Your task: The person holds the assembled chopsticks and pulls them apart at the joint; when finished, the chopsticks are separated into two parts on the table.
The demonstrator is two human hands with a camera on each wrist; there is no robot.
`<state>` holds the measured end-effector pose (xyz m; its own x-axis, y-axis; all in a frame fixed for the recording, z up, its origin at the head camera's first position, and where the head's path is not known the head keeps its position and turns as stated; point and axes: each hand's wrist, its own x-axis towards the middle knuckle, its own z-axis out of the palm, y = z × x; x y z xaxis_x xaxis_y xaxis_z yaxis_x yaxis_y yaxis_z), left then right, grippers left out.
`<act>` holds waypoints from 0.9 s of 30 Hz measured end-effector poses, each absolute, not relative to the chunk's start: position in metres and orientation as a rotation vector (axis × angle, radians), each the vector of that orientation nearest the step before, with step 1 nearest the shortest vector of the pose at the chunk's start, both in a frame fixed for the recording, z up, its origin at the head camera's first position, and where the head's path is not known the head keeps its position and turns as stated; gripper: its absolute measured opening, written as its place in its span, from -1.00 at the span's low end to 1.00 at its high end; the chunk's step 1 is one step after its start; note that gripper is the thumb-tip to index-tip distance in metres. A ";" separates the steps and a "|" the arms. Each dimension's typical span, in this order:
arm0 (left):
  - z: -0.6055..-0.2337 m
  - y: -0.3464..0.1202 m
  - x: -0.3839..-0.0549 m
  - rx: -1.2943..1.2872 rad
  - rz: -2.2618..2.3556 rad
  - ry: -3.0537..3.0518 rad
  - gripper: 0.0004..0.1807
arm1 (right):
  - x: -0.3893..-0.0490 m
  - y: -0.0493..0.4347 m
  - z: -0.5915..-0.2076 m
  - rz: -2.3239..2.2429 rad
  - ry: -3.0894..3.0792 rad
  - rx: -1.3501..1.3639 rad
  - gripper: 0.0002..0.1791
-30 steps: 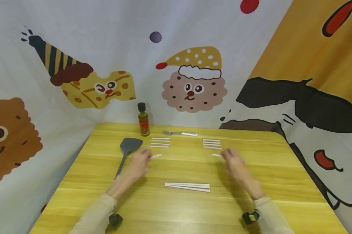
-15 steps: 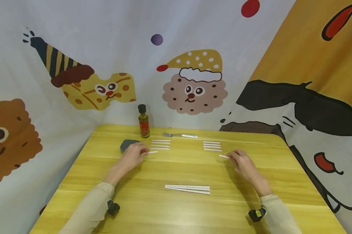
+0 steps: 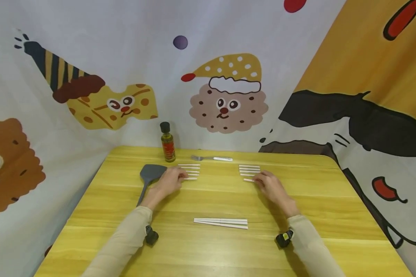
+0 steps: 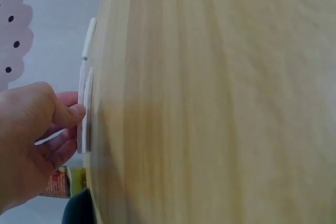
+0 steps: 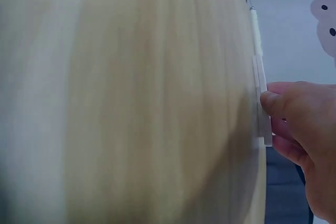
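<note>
1. Position: taking the fork (image 3: 215, 158) as datum, I find the left stick (image 3: 191, 178) in front and slightly left, at the near edge of the left row (image 3: 190, 167); the right stick (image 3: 248, 180) lies in front and right, nearest in the right row (image 3: 249, 169).
2. Fingers: left hand (image 3: 168, 181) pinches the left stick between thumb and fingertips; right hand (image 3: 272, 188) pinches the right stick likewise.
3. Handling: in my judgement, keep each stick parallel to its neighbours, match the gaps, and release without nudging the row.
4. Views: the head view shows me row spacing; the wrist views, edge-on, lose it but reveal thumb placement. Table contact: I cannot tell.
</note>
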<state>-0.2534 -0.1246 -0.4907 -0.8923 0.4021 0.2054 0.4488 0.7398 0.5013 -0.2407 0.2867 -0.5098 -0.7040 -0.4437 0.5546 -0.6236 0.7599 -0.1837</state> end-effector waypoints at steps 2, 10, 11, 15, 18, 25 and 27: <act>-0.494 -0.124 -0.255 -0.706 -0.846 -2.834 -0.79 | -0.244 0.284 -0.511 0.502 -2.477 0.796 -0.87; -0.498 -0.122 -0.258 -0.682 -0.872 -2.841 -0.80 | -0.252 0.277 -0.513 0.527 -2.513 0.785 -0.86; -0.498 -0.121 -0.258 -0.674 -0.880 -2.847 -0.80 | -0.253 0.277 -0.512 0.528 -2.520 0.785 -0.86; -0.496 -0.120 -0.258 -0.660 -0.896 -2.863 -0.79 | -0.253 0.277 -0.509 0.525 -2.559 0.765 -0.83; -0.496 -0.119 -0.259 -0.663 -0.891 -2.864 -0.77 | -0.253 0.277 -0.507 0.520 -2.578 0.755 -0.83; -0.495 -0.119 -0.259 -0.668 -0.883 -2.869 -0.76 | -0.254 0.278 -0.510 0.523 -2.570 0.772 -0.84; -0.495 -0.119 -0.259 -0.659 -0.881 -2.882 -0.77 | -0.254 0.278 -0.511 0.525 -2.565 0.778 -0.83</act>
<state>-0.2591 -0.1191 -0.4954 -0.9073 0.3823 0.1752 0.4149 0.7457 0.5213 -0.2544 0.2777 -0.5108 -0.7615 -0.4358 0.4798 -0.5892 0.7739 -0.2322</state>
